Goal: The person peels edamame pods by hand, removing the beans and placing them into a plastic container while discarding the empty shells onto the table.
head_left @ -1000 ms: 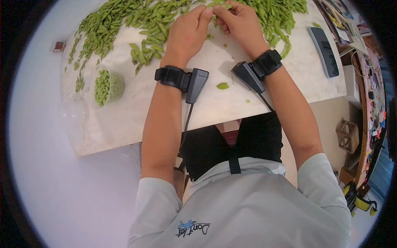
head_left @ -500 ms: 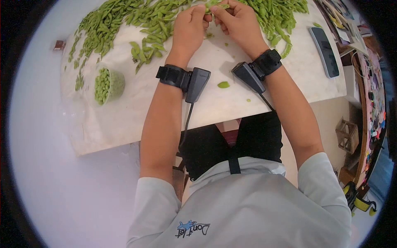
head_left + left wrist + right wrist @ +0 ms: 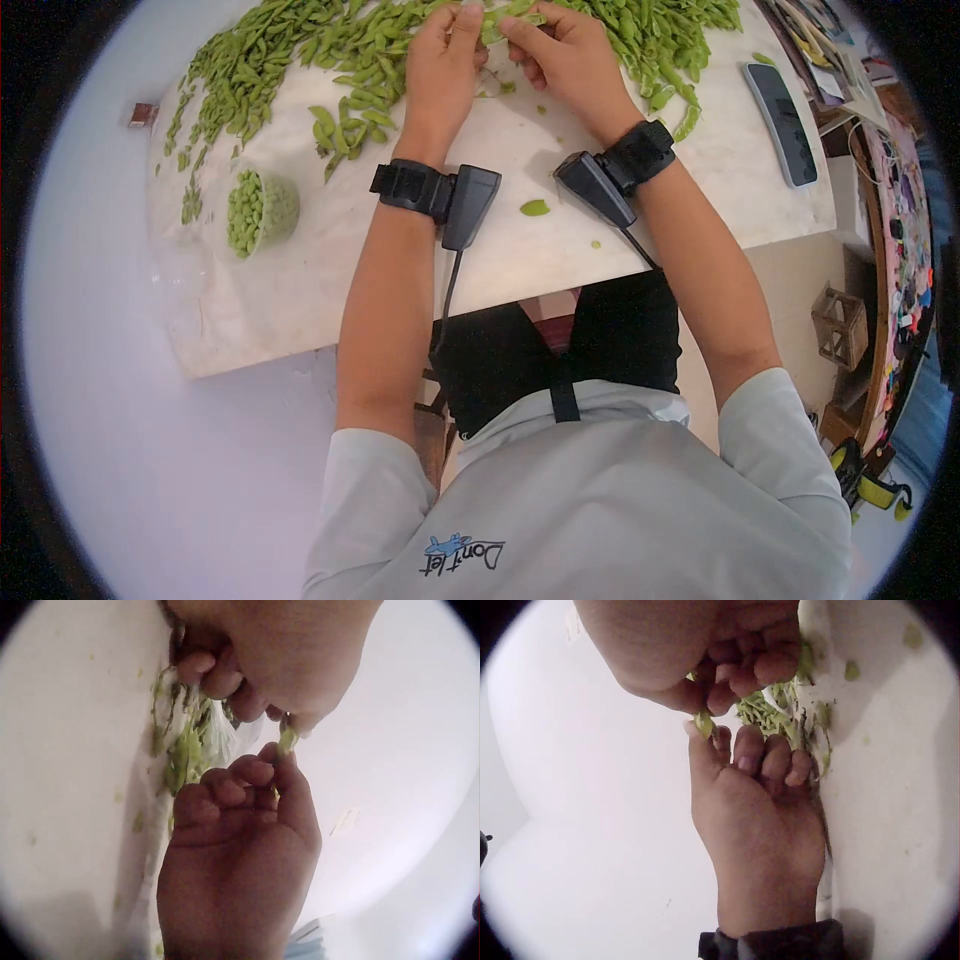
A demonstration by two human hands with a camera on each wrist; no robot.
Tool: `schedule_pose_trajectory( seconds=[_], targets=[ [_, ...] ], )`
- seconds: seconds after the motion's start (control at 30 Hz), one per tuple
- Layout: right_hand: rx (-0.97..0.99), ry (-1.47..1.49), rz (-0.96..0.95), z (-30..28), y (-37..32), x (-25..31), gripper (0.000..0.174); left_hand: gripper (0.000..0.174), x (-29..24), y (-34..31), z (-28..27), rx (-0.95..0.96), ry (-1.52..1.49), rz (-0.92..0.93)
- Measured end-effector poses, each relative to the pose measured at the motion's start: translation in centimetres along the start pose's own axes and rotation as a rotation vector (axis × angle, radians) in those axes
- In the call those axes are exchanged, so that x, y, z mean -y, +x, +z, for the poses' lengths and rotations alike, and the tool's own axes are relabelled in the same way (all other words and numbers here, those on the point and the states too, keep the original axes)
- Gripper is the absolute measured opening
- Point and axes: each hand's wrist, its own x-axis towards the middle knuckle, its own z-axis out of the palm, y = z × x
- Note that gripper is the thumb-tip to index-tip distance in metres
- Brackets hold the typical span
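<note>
i see left grip (image 3: 440, 72) and right grip (image 3: 572, 62) both pinching one edamame pod (image 3: 512, 17) | over table (image 3: 300, 290) | pod heap (image 3: 270, 50) just beside | bean cup (image 3: 289, 212) well apart

green pods (image 3: 300, 50), white table (image 3: 300, 270), black wristbands (image 3: 405, 185)

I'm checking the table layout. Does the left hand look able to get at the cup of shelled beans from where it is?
Probably yes: the cup stands open to the left of the left hand, with only loose pods lying flat between. That hand pinches a pod, though.
</note>
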Motion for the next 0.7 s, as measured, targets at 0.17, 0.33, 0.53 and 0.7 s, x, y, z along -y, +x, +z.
schedule_pose_trajectory(
  seconds=[0.17,0.33,0.53,0.7],
  targets=[
    [0.035,0.08,0.081,0.0,0.3,-0.3,0.028,0.02,-2.2,-0.5,0.7,-0.068,0.153,0.166],
    [0.015,0.173,0.146,-0.2,0.4,-0.8,0.03,0.018,-2.4,-0.7,0.6,0.038,0.241,0.188],
    [-0.05,0.231,0.182,-0.1,0.1,-0.2,0.028,0.015,-2.9,-0.9,0.5,0.115,0.181,0.117],
    [-0.086,0.266,0.205,-0.3,0.2,-0.1,0.025,0.015,-2.4,-0.8,0.9,0.15,0.095,0.11]
  ],
)
